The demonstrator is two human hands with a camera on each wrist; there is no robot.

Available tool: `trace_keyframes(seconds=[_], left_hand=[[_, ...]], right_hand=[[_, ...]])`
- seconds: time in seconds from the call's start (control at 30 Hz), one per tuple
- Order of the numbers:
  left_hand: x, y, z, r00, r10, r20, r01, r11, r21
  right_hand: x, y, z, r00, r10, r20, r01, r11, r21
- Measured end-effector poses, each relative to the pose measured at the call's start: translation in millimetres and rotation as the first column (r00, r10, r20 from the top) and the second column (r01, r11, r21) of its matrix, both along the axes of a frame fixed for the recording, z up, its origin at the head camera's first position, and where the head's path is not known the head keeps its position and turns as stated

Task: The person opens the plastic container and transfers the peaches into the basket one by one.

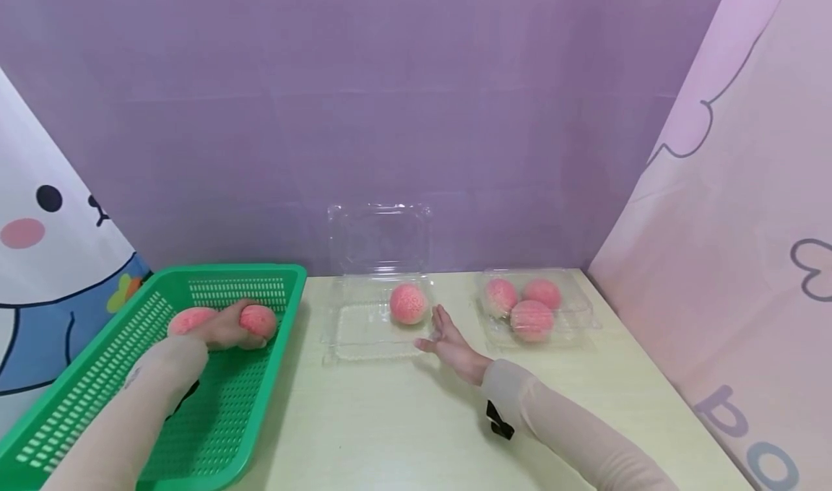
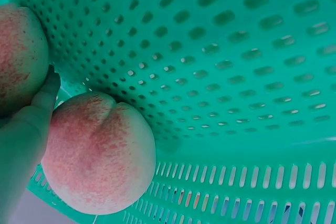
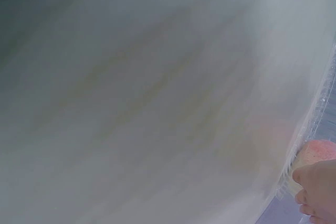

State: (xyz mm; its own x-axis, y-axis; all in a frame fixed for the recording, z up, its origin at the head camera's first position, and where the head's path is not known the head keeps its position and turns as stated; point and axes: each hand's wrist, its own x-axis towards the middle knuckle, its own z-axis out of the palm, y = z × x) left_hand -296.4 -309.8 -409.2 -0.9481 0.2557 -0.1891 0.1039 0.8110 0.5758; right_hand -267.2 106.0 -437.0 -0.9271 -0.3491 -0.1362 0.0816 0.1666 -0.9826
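Inside the green basket [image 1: 295,289], my left hand [image 1: 229,326] grips a pink peach [image 1: 258,320], fingers curled over it from the left. Another peach [image 2: 100,153] lies against that hand, near the basket wall. My right hand [image 1: 455,348] is held with fingers extended at the right edge of an open clear plastic clamshell box [image 1: 357,336]. One peach [image 1: 409,304] sits in the right rear part of this box, whose lid stands up behind it. In the right wrist view, part of the right hand [image 3: 319,188] appears beside a peach at the lower right.
A second clear plastic box [image 1: 578,318] with three peaches stands at the back right of the pale wooden table [image 1: 390,426]. A purple backdrop [image 1: 416,115] rises directly behind, and printed sheets [image 1: 734,245] flank both sides.
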Motion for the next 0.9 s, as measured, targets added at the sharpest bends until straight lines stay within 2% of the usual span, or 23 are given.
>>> trace_keyframes(seconds=[0.17,0.4,0.57,0.9], left_hand=[[0.5,-1.9,-0.2,0.999,0.019,0.03,-0.019,1.0,0.0],[2.7,-0.9,4.2,0.999,0.009,0.046,-0.009,1.0,0.013],[5.1,-4.0,7.1,0.998,0.016,0.055,-0.017,1.0,0.014],[2.6,0.2,10.1,0.999,-0.018,0.046,0.017,1.0,0.025]], right_hand=[[-2.5,0.2,-6.2,1.0,0.001,-0.009,-0.001,1.0,0.003],[-4.7,-1.4,-11.8,1.0,-0.01,-0.021,0.011,1.0,0.012],[-5.4,-4.4,-11.2,1.0,-0.006,-0.017,0.006,1.0,0.014],[-0.1,0.0,-3.3,1.0,-0.006,-0.013,0.006,1.0,-0.012]])
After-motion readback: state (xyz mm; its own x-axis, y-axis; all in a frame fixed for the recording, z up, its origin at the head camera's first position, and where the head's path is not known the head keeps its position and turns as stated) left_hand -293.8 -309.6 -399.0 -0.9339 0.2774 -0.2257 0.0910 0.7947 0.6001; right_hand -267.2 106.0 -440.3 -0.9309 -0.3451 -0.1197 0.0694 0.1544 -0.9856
